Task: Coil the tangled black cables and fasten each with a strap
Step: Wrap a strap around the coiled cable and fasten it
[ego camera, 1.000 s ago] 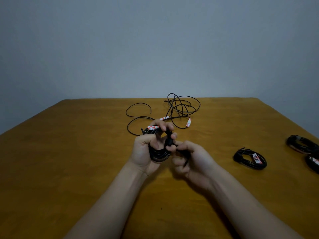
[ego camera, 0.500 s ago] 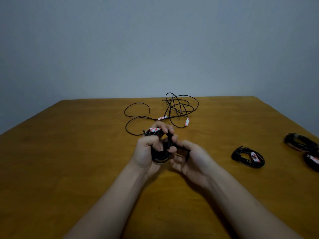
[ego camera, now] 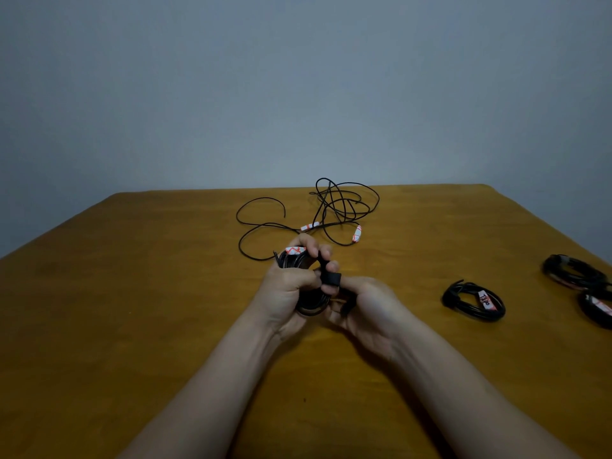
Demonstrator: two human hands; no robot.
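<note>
My left hand (ego camera: 284, 289) grips a coiled black cable (ego camera: 309, 304) with a red-and-white tag at its top, held over the middle of the wooden table (ego camera: 132, 293). A black strap (ego camera: 331, 279) wraps the coil's right side. My right hand (ego camera: 367, 306) pinches that strap, fingers curled against the coil. Behind the hands a tangled black cable (ego camera: 341, 207) with two red-and-white tagged ends lies loose on the table.
Three coiled black cables lie at the right: one with a white label (ego camera: 473, 301), one further back (ego camera: 574, 271), and one cut by the frame edge (ego camera: 596, 308). A grey wall rises behind the table's far edge.
The coil and both hands have stayed in place. My right fingers have worked the strap further around the coil's right side; the view shifted slightly.
</note>
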